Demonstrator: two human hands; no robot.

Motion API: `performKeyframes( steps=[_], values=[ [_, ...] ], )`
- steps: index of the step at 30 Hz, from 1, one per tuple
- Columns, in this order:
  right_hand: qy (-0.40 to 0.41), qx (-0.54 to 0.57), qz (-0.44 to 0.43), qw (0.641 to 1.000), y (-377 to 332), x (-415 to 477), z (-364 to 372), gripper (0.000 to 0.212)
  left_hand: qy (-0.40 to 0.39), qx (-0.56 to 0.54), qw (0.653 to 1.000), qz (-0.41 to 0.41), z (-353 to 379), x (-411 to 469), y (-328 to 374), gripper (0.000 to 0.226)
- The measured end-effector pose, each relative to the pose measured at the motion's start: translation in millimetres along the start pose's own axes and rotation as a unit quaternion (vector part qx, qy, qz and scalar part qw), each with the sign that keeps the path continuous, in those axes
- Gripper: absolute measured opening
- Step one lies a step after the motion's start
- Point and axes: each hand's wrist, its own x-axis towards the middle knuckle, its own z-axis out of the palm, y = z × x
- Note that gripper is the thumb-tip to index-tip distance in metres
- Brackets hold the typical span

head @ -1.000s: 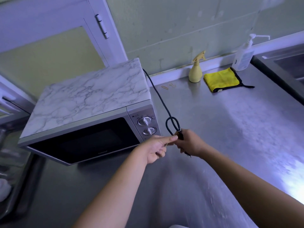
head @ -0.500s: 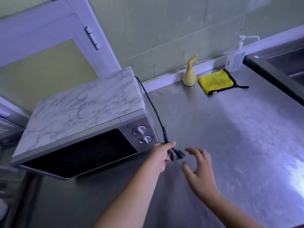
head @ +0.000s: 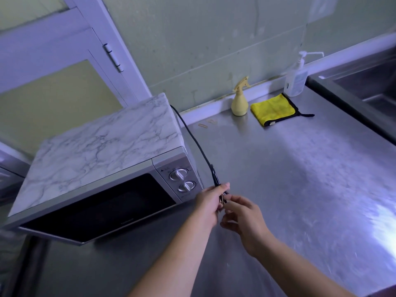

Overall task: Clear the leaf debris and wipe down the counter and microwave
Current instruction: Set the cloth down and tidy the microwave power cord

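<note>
Cord-handling beside the microwave [head: 96,151], which sits angled at the left of the steel tabletop [head: 300,179]. The left grip [head: 209,202] is clenched round the black power cord [head: 194,138] close to its plug [head: 224,198], just off the appliance's front right corner and below its dials [head: 177,174]. The right grip [head: 246,217] comes in from the other side with curled fingers at the plug's prongs, though we cannot tell whether it actually pinches them. The cord runs from behind the microwave's back corner, along its right side, down to the two grips.

Leaf debris [head: 202,125], as we read the few pale scraps, lies on the tabletop near the back wall, well apart from the grips. A yellow cloth [head: 273,109] lies folded further right along that wall, just beside a cream spray bottle [head: 239,101]. A clear pump bottle [head: 295,79] stands behind the cloth, next to the sink [head: 364,88].

We judge the step in hand to be getting the cord out of the way so that wiping can begin. Done well, that means gathering the slack in loose loops rather than tugging. It also means keeping fingers off the metal prongs and laying the bundle on or behind the microwave, where it will not drag across the surface to be wiped. Neither debris nor cloth looks touched yet.
</note>
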Motion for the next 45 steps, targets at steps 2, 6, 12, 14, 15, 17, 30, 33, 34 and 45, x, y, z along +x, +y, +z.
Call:
performKeyframes(
  steps=[2, 6, 12, 14, 15, 17, 30, 33, 34, 45],
  values=[
    [0.006, 0.019, 0.009, 1.000, 1.4, -2.1, -1.6, 0.015, 0.012, 0.005, 1.000, 0.005, -0.3, 0.7, -0.9, 0.019],
    [0.012, 0.035, -0.004, 0.999, 8.0, -6.0, -2.3, 0.011, 0.032, 0.007, 0.999, -0.005, 0.9, 1.4, -4.2, 0.025],
    [-0.001, 0.044, 0.009, 0.999, 7.8, -5.1, -2.3, 0.016, 0.029, -0.006, 1.000, 0.007, -1.9, -1.9, -4.7, 0.012],
    [-0.003, 0.071, 0.021, 0.997, 6.8, -3.3, -0.8, 0.017, 0.021, -0.009, 1.000, 0.010, -2.6, -2.8, -4.7, 0.010],
    [-0.007, 0.080, 0.029, 0.996, 6.3, -2.1, 0.2, 0.017, 0.017, -0.009, 1.000, 0.011, -2.7, -3.0, -4.9, 0.010],
    [-0.018, 0.092, 0.046, 0.995, 6.1, 0.1, 2.4, 0.020, 0.019, -0.007, 1.000, 0.017, -4.3, -1.4, -6.1, 0.014],
    [-0.052, 0.141, 0.084, 0.985, 9.5, 8.0, 7.8, 0.017, 0.079, -0.026, 0.996, 0.035, -11.5, -2.6, -12.5, 0.014],
    [-0.048, 0.124, 0.072, 0.989, 10.7, 8.6, 5.2, 0.013, 0.101, -0.031, 0.993, 0.045, -9.7, -2.7, -12.6, 0.011],
    [-0.052, 0.116, 0.070, 0.989, 11.1, 8.1, 4.4, 0.009, 0.108, -0.031, 0.993, 0.047, -9.6, -2.5, -12.8, 0.010],
    [-0.076, 0.012, -0.016, 0.997, 14.1, 1.1, -6.6, 0.015, 0.035, -0.002, 0.996, 0.076, -15.6, -5.5, -9.0, 0.012]
  ],
)
